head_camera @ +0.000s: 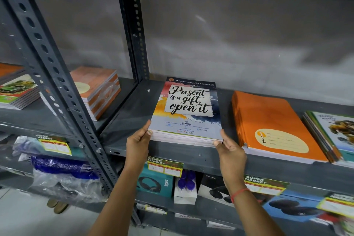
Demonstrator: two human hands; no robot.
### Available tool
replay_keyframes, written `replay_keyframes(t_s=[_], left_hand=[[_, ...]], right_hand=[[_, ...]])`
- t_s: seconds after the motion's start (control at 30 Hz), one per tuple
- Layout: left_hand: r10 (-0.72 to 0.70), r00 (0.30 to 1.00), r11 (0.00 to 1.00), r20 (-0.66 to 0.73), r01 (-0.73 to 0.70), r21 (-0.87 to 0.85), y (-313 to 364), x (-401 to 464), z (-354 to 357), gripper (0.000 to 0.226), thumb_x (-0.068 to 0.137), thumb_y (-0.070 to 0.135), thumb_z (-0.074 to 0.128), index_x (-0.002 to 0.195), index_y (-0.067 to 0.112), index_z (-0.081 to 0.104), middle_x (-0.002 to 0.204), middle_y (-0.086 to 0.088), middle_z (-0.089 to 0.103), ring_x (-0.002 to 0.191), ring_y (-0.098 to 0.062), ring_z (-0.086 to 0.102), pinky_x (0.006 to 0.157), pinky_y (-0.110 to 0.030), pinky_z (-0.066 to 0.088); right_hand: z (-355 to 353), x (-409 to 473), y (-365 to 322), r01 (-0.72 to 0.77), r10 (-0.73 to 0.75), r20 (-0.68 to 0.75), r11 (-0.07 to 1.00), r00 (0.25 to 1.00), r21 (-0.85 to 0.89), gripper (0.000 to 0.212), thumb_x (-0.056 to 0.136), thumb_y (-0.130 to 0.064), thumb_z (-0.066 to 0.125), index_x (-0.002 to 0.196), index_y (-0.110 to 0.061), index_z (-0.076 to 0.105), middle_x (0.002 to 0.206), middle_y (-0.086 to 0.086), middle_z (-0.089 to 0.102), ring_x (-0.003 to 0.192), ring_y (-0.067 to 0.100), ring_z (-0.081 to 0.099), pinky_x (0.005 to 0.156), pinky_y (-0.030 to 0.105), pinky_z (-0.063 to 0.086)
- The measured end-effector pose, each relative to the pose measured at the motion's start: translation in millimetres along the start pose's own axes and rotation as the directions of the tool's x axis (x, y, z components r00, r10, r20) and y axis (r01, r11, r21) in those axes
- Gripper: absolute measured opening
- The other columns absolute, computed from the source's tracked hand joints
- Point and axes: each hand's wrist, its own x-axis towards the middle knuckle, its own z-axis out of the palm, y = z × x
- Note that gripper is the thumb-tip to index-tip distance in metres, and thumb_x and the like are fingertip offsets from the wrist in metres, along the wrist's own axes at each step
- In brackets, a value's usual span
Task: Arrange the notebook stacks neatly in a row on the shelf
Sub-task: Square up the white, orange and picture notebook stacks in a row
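— Nearest, lower shelf? 
— Boxed headphones in a teal carton, plus yellow-green "Super Market" price tags stuck along the shelf edge.

— Hands? 
— Left hand clamped on the near left corner of the "Present is a gift, open it" notebook stack, thumb on the cover, fingers curled beneath. Right hand pinching the near right corner, thumb up along the side edge; red thread tied round that wrist.

— Position of that stack? 
— Flat on the grey metal shelf, near edge at the shelf front, tilted slightly out of line with the shelf front. Possibly lifted a touch at the front; hard to tell.

— To its right? 
— Orange notebook stack close by, not touching, cream oval label toward the front. Past it, touching or nearly so, a stack with an illustrated cover, cut by the frame.

— Further left? 
— Beyond the perforated upright, in the neighbouring bay, a plastic-wrapped brown-orange stack, and a car-cover stack at the far edge.

— Behind? 
— Grey wall, blurred.
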Motion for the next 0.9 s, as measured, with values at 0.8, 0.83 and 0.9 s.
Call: replay_keyframes(t_s=[0.8, 0.83, 0.9], left_hand=[[-0.021, 0.967, 0.984, 0.252, -0.025, 0.178, 4, -113, 221, 0.048, 0.097, 0.031, 0.033, 0.143, 0.022, 0.028, 0.146, -0.002, 0.041, 0.121, -0.005, 0.033, 0.1, -0.02, 0.024], [-0.021, 0.967, 0.982, 0.255, -0.027, 0.185, 4, -113, 221, 0.048, 0.097, 0.031, 0.034, 0.143, 0.022, 0.029, 0.146, -0.001, 0.041, 0.125, -0.007, 0.034, 0.101, -0.021, 0.024], [-0.048, 0.962, 0.988, 0.27, 0.005, 0.157, 2, -110, 219, 0.047, 0.096, 0.03, 0.037, 0.143, 0.022, 0.03, 0.145, 0.001, 0.041, 0.132, -0.011, 0.033, 0.103, -0.022, 0.023]], right_hand=[[-209, 51, 27, -0.059, 0.059, 0.01, 0.998, 0.998, 0.022, 0.053, 0.093, -0.032, 0.046, 0.143, -0.02, 0.036, 0.146, 0.004, 0.043, 0.133, 0.02, 0.039, 0.108, 0.031, 0.028], [-212, 53, 28, -0.057, 0.056, 0.044, 0.998, 0.997, 0.039, 0.053, 0.093, -0.029, 0.047, 0.144, -0.019, 0.035, 0.146, 0.004, 0.043, 0.13, 0.016, 0.04, 0.107, 0.029, 0.028], [-220, 55, 29, -0.077, 0.067, 0.123, 0.994, 0.99, 0.083, 0.055, 0.092, -0.021, 0.051, 0.144, -0.017, 0.033, 0.143, 0.004, 0.045, 0.123, 0.011, 0.041, 0.105, 0.027, 0.03]])
